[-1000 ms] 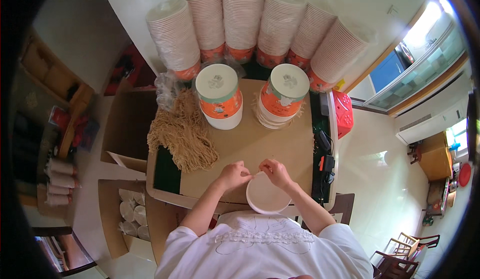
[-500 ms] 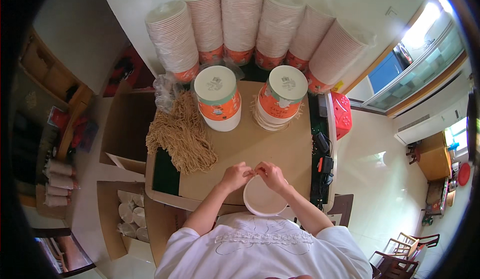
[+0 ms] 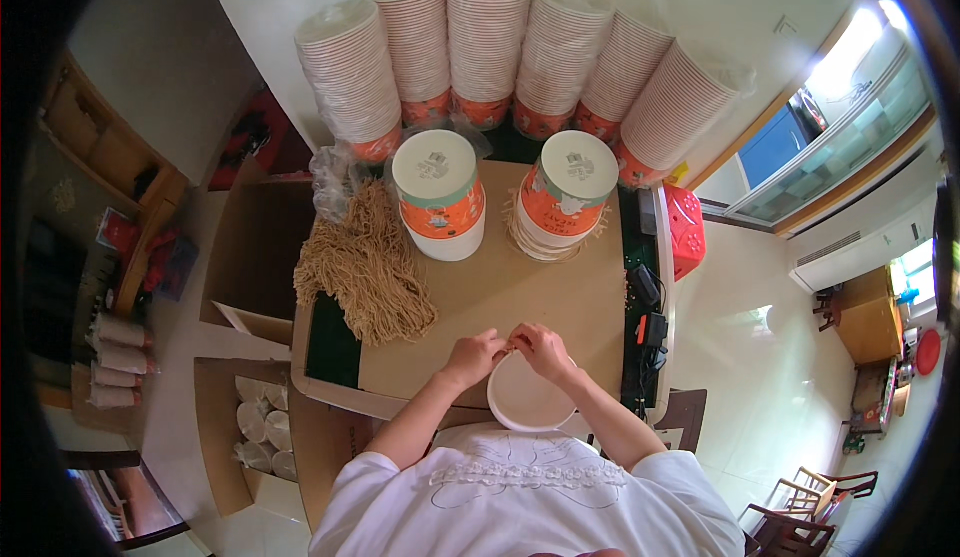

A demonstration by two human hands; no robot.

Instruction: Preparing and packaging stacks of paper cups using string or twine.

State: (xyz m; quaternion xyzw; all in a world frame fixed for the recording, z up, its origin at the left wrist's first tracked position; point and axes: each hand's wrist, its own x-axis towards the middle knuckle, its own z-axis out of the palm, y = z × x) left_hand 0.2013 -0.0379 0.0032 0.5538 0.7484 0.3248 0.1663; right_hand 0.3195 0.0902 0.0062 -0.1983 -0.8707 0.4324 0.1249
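Observation:
A white paper bucket (image 3: 531,395) is tilted against my front at the table's near edge, its round mouth facing up. My left hand (image 3: 474,358) is closed in a pinch at the far left of its rim; what the fingertips hold is too small to make out. Meeting it there, my right hand (image 3: 541,351) has its fingers closed on the bucket's rim. A heap of tan twisted cords (image 3: 368,275) lies left of my hands. Beyond stand two upside-down stacks of orange and white buckets, a left stack (image 3: 441,215) and a right stack (image 3: 562,202) with cords around its lower part.
Several tall plastic-wrapped bucket stacks (image 3: 489,42) line the wall. Black adapters and cables (image 3: 651,332) run along the table's right edge, near a red plastic stool (image 3: 683,237). An open carton (image 3: 222,437) with wrapped white buckets stands at the lower left.
Both hands stay at the bucket's rim with only slight finger movement. The view has shifted a little; the stacks and the cord heap have not moved.

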